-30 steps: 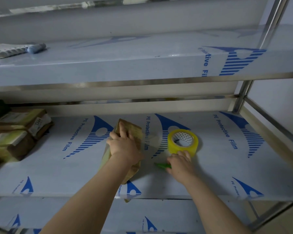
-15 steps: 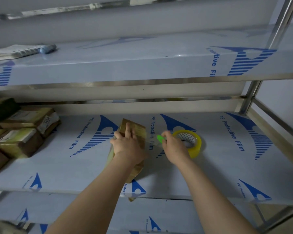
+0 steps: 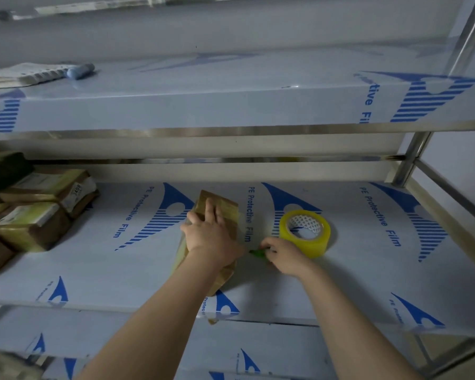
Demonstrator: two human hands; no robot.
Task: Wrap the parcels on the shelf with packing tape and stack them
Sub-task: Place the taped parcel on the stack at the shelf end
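Left hand (image 3: 211, 237) lies flat, fingers straight, pressing down on the one parcel (image 3: 226, 208) in the middle of the shelf (image 3: 93, 270). Right hand (image 3: 285, 256) sits just right of it, fingers curled, pinching a small green tool (image 3: 257, 253) whose tip points toward the parcel. One tape roll (image 3: 305, 233) lies on its side beside the right hand, on its far side.

At the far left edge a pile of parcels (image 3: 33, 212) holds at least four, stacked unevenly.

The pressed parcel is brown and oblong, glossy with yellowish tape, and runs from far to near, its near end close to the shelf's front edge.

White protective film with blue logos and lettering covers the shelf. An upper shelf (image 3: 203, 105) with the same film carries one blue marker (image 3: 80, 71) and some papers (image 3: 19, 75) at its left. A steel post (image 3: 412, 157) stands at the far right corner.
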